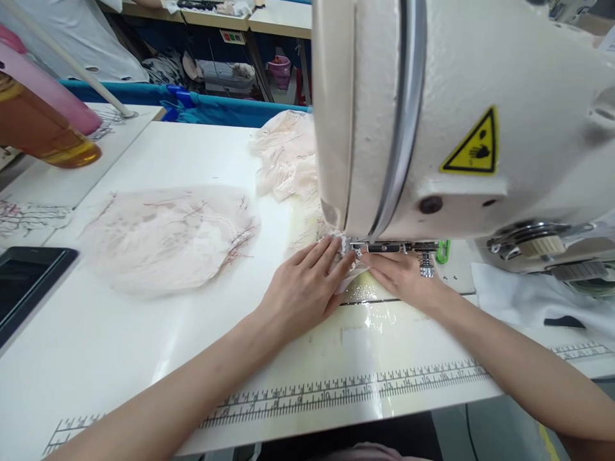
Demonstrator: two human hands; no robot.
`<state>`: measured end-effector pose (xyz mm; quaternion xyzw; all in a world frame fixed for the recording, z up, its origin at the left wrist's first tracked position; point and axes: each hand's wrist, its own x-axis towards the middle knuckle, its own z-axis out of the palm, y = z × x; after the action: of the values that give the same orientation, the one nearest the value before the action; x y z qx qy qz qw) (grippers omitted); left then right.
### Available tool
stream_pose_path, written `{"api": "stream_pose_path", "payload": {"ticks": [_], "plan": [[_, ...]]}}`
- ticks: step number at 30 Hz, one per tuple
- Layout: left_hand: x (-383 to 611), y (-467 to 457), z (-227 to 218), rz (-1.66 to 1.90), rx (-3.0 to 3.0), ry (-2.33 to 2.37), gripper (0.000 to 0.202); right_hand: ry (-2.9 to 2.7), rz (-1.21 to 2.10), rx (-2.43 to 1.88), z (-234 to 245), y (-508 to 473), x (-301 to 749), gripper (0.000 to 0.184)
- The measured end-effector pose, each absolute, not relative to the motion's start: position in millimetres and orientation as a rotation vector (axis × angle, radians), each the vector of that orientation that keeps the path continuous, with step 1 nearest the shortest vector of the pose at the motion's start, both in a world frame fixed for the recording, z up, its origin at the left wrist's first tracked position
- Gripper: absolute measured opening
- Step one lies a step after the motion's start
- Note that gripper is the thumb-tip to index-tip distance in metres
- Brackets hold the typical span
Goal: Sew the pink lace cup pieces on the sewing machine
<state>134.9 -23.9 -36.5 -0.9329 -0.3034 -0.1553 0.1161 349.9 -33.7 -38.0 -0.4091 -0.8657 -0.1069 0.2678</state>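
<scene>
My left hand (307,276) lies with its fingers stretched flat on a strip of pale lace fabric (346,280), just left of the needle area. The sewing machine (369,128) stands over the work, with its metal presser parts (384,248) low above the lace. My right hand (406,275) reaches in from the right with fingers extended at the lace's near edge. Some of its fingertips are hidden under the presser parts. Behind my left hand, a bunched heap of pale lace (288,157) runs back along the machine head.
Left on the white table (158,346) lies a flat sheer lace piece (177,240) with loose reddish threads. A phone (33,282) and an amber bottle (52,128) are at far left. White cloth (519,294) sits right. A printed ruler (336,394) runs along the front edge.
</scene>
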Motion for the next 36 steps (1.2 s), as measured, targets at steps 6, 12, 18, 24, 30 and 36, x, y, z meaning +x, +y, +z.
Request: {"api": "stream_pose_path", "payload": {"ticks": [6, 12, 18, 24, 30, 36], "plan": [[132, -22, -36, -0.517, -2.796, -0.679, 0.033, -2.36, -0.422, -1.151, -28, -39, 348, 0.017], [132, -21, -32, -0.523, -2.789, -0.652, 0.028, -2.44, -0.195, -1.103, -45, -36, 350, 0.024], [131, -18, -31, -0.508, -2.801, -0.675, 0.028, -2.443, -0.218, -1.072, -61, -36, 351, 0.026], [132, -16, -30, -0.518, -2.763, -0.702, 0.028, -2.514, -0.177, -1.053, -50, -37, 346, 0.028], [127, -22, -22, -0.573, -2.74, -0.773, 0.018, -2.491, -0.187, -1.079, -46, -44, 340, 0.02], [123, -23, -18, -0.625, -2.66, -0.541, 0.017, -2.459, -0.282, -0.89, -38, -50, 335, 0.014]]}}
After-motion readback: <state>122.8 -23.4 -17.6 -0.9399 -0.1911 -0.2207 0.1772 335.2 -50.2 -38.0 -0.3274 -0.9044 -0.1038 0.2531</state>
